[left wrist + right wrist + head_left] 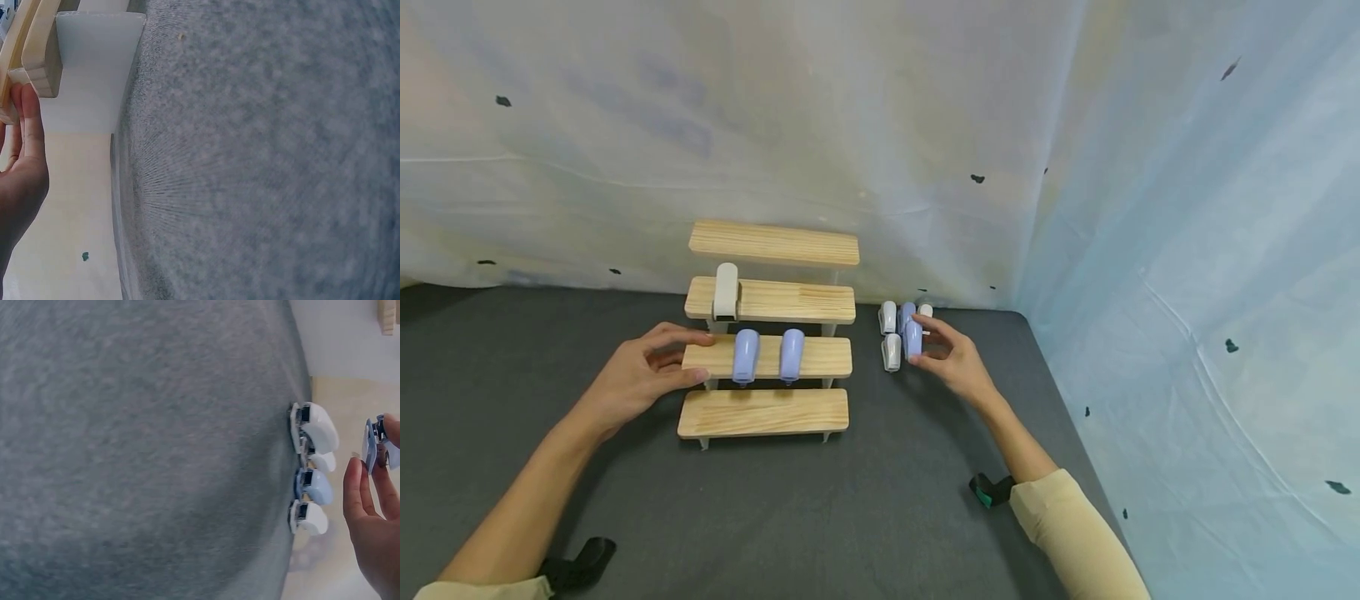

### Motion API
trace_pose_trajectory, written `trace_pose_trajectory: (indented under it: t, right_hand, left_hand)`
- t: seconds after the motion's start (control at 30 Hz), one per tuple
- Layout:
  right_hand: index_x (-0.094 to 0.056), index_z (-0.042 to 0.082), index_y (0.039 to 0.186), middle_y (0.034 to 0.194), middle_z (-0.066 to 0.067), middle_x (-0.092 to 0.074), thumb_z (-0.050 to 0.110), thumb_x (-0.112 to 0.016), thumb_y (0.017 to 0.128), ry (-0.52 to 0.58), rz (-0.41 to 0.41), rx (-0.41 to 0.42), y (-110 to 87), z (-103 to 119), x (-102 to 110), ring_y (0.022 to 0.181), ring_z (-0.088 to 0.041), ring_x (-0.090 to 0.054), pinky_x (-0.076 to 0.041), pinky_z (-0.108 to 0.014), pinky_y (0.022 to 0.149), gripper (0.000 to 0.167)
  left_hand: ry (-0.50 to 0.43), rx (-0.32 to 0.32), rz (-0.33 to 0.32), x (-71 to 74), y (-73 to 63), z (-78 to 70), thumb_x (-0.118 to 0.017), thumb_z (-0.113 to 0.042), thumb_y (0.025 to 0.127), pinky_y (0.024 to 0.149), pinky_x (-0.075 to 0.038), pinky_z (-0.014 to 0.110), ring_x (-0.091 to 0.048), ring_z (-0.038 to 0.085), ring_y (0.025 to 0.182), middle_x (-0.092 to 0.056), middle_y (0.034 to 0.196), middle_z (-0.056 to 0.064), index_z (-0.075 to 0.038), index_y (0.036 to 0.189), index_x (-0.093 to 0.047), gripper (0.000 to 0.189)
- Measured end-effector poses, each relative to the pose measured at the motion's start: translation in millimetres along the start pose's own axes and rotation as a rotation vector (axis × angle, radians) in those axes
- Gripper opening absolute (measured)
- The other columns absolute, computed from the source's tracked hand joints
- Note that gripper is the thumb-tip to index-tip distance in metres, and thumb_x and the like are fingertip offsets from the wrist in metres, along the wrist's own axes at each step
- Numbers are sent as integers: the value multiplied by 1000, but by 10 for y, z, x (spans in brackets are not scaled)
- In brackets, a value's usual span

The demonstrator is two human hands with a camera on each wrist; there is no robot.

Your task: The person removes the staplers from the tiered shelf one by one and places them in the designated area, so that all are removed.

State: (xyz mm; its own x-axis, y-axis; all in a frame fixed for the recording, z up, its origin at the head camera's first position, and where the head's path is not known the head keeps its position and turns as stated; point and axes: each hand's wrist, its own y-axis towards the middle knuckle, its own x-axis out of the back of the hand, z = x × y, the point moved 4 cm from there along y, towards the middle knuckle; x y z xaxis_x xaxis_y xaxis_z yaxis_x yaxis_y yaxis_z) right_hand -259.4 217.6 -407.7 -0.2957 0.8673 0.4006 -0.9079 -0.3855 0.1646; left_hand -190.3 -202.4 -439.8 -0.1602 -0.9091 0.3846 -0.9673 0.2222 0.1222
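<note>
A four-step wooden display rack [801, 414] stands on the dark table. My left hand [643, 371] grips the left end of its second step from the bottom, fingers at the back edge and thumb at the front. On that step sit two small blue staplers [746, 357], side by side. One step higher is a white stapler [726, 292], near the left end. My right hand [958, 362] pinches another blue stapler [913, 339] between thumb and fingers. The right wrist view shows this blue stapler [370, 447] held up off the table.
Several more staplers stand grouped by the held one: white staplers [891, 352] and a blue stapler [317, 486]. A pale curtain [880, 125] hangs behind the table, and another sheet [1225, 333] closes off the right side. The dark tabletop [760, 517] spreads in front of the rack.
</note>
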Motion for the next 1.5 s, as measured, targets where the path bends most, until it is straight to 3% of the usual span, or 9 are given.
trace_pose_trajectory:
  t: [0.17,0.37,0.73,0.97,1.1,1.37,1.5]
  right_hand:
    - [-49,-6,142,139,-23,-52,-11,-74,84,-4,-2,8,4,-100,14,116,-44,-55,-56,-38,88,63]
    - [-53,6,143,135,-19,-55,-8,-76,83,-39,-19,-27,-7,-390,37,114,-42,-58,-57,-38,86,66]
    - [-56,18,141,139,-9,-55,-2,-78,84,-89,-24,-97,47,-586,46,116,-33,-61,-58,-33,82,64]
    - [-53,0,141,135,-25,-56,-6,-77,83,-81,17,-95,34,-350,0,115,-44,-59,-57,-33,79,62]
    - [-52,-4,140,132,-28,-56,-7,-76,83,-99,21,-87,41,-328,-5,114,-44,-59,-57,-32,81,62]
    - [-53,-6,139,125,-28,-60,-7,-78,82,-130,-4,-78,55,-394,0,113,-43,-58,-53,-51,91,62]
    - [-54,-4,139,123,-28,-61,-4,-77,83,-147,-2,-94,42,-397,-9,112,-43,-58,-50,-56,92,60]
  left_hand:
    - [-17,-4,-4,-3,-2,-2,-73,-19,93,84,-50,14,-48,42,127,-49,127,4,-9,136,-59,46]
    - [-19,-1,4,-40,-15,30,-73,-20,93,83,-52,17,-51,31,125,-50,128,3,-10,136,-59,46]
    - [-21,6,-3,-8,-9,16,-73,-21,93,83,-50,15,-48,41,128,-49,128,4,-9,136,-59,46]
    - [-6,8,-10,-10,-9,8,-73,-21,93,82,-52,17,-53,23,121,-49,128,3,-9,135,-60,45]
    - [-3,5,-14,-10,-5,7,-73,-21,93,82,-52,17,-53,25,122,-49,128,3,-10,135,-60,45]
    - [2,9,-11,-10,-6,-7,-73,-22,93,85,-49,13,-50,35,126,-49,127,3,-9,134,-60,45]
    - [8,17,-10,-15,-10,-11,-73,-23,93,84,-51,15,-52,26,124,-49,127,3,-10,134,-60,45]
